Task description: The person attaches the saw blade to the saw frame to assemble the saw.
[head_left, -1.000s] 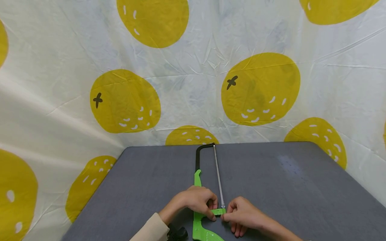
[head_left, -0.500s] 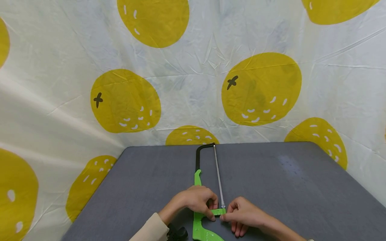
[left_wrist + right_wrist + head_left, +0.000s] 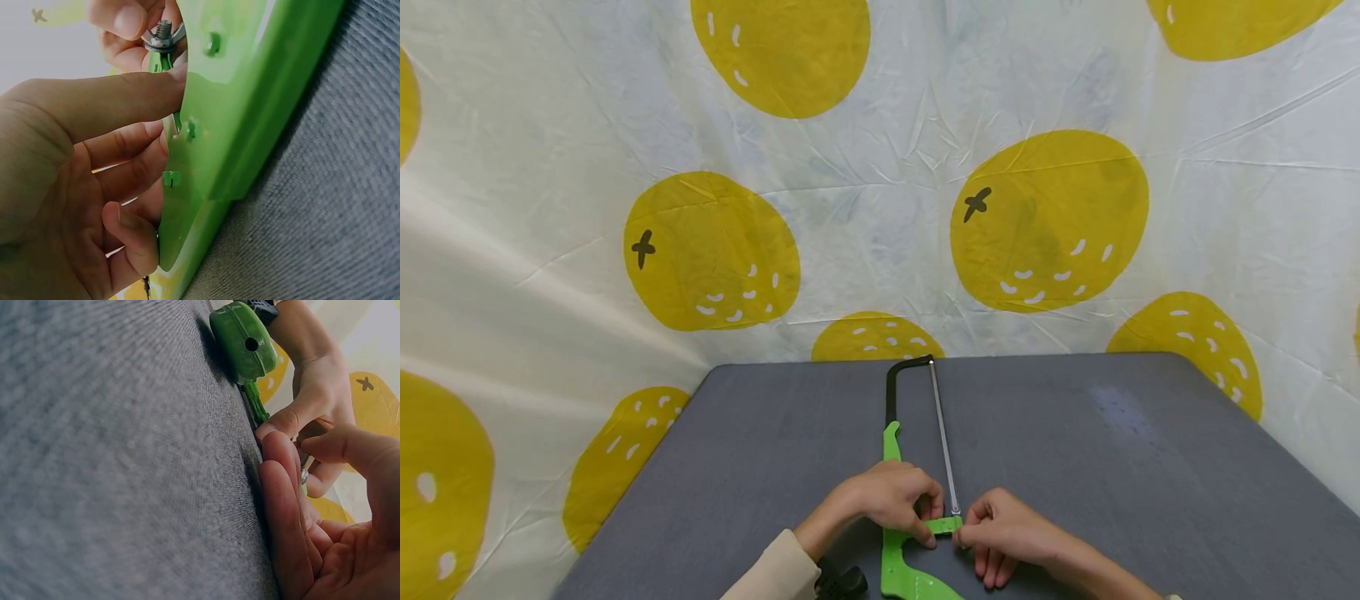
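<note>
A hacksaw [image 3: 892, 567] with a bright green handle and black front bow lies on the grey table. Its narrow blade [image 3: 943, 437] runs along the right side, away from me. My left hand [image 3: 895, 497] holds the green frame near the blade's near end, thumb on one side and fingers on the other. At that end sits a metal wing nut [image 3: 161, 44] on a threaded bolt. The right hand [image 3: 1009, 530] pinches the wing nut between thumb and curled forefinger. In the right wrist view, the fingers partly hide the nut.
The table [image 3: 760, 450] is covered in grey cloth. Behind and beside it hangs a white sheet [image 3: 880, 250] printed with yellow fruit. A black object [image 3: 844, 582] shows by the left wrist, beside the saw handle.
The right thumb and fingertips shift slightly at the wing nut. The saw's handle end moves a touch to the right, while the left hand keeps its hold.
</note>
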The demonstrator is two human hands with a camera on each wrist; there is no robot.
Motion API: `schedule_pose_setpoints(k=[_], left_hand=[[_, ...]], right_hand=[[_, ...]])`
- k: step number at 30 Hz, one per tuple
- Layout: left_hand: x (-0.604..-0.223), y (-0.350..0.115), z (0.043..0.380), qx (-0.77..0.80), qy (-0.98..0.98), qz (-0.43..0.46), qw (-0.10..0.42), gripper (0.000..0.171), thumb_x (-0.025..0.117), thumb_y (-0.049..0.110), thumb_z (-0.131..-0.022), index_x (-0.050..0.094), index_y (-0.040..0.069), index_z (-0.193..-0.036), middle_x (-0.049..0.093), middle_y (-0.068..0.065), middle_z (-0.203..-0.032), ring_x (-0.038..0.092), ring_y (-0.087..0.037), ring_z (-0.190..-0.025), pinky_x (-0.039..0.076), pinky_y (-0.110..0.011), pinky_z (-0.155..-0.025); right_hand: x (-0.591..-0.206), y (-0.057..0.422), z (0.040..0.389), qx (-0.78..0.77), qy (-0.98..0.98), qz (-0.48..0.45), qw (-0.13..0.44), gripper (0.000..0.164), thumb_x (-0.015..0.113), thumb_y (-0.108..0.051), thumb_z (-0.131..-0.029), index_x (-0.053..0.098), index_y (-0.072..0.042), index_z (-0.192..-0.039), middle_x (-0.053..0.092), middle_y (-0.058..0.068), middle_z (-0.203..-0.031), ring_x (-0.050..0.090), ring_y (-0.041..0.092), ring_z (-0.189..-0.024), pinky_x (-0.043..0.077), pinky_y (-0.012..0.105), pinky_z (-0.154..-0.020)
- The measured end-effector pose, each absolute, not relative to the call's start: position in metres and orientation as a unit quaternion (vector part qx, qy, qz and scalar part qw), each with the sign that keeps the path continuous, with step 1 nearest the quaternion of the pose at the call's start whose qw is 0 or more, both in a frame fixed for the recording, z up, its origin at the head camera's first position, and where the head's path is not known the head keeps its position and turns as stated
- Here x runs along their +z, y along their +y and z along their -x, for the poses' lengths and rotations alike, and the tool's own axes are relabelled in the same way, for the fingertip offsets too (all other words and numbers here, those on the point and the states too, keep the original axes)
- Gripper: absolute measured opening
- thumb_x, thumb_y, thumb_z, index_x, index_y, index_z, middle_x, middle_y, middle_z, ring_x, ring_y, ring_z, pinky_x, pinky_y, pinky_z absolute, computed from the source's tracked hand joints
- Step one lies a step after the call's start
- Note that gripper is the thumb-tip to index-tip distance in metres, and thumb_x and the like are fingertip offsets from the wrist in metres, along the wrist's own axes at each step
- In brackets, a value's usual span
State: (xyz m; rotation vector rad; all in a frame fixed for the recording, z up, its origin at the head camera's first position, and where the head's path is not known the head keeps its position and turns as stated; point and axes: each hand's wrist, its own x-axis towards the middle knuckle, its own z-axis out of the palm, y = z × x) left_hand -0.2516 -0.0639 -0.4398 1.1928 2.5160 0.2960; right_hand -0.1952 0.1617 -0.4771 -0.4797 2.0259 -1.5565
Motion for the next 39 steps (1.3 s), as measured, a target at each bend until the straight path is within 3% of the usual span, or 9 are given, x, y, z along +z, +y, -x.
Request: schedule_pose_setpoints(k=[14, 39], left_hand=[[-0.4398, -0.0642, 0.2509, 0.110, 0.888, -0.405, 0.187, 0.019, 0.085, 0.036, -0.086, 0.069, 0.029, -0.094, 0.062, 0.021, -0.081, 0.056, 0.006, -0.068, 0.046, -0.017, -0.061], [-0.4413, -0.0634, 0.2517, 0.106, 0.891, -0.396, 0.195, 0.018, 0.084, 0.038, -0.086, 0.069, 0.030, -0.092, 0.061, 0.021, -0.080, 0.057, 0.005, -0.068, 0.046, -0.017, -0.062]], right_hand=[[-0.4768, 0.1656, 0.1957, -0.583, 0.740, 0.179, 0.284, 0.022, 0.063, -0.016, -0.091, 0.069, 0.003, -0.081, 0.066, 0.000, -0.058, 0.065, 0.006, -0.046, 0.054, 0.024, -0.045], [-0.4772, 0.1700, 0.2011, -0.592, 0.707, 0.212, 0.323, 0.021, 0.055, -0.011, -0.093, 0.068, 0.003, -0.085, 0.068, 0.001, -0.061, 0.068, 0.007, -0.049, 0.054, 0.023, -0.045]])
